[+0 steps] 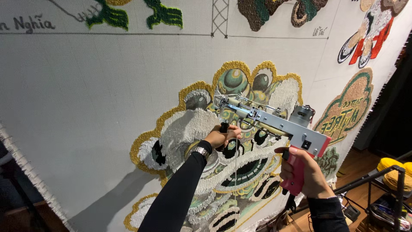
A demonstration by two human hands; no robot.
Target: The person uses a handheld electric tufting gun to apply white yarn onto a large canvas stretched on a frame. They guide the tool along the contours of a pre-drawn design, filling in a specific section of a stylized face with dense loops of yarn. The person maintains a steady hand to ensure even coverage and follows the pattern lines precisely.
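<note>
A tufting gun (274, 122) is pressed nose-first against the stretched white cloth (86, 107), over a half-finished yellow-edged lion design (193, 129). The left hand (221, 136) is wrapped around the black front grip, and the right hand (302, 172) is closed on the pink handle. Yellow yarn cones (392, 169) sit on a rack at the right.

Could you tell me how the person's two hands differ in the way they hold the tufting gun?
The left hand wraps the small black front handle, close to the cloth; the right hand grips the pink rear handle, farther back. The left wrist wears a metal watch; the right wrist shows only a thin band. Both hold the tufting gun and wear dark sleeves.
</note>
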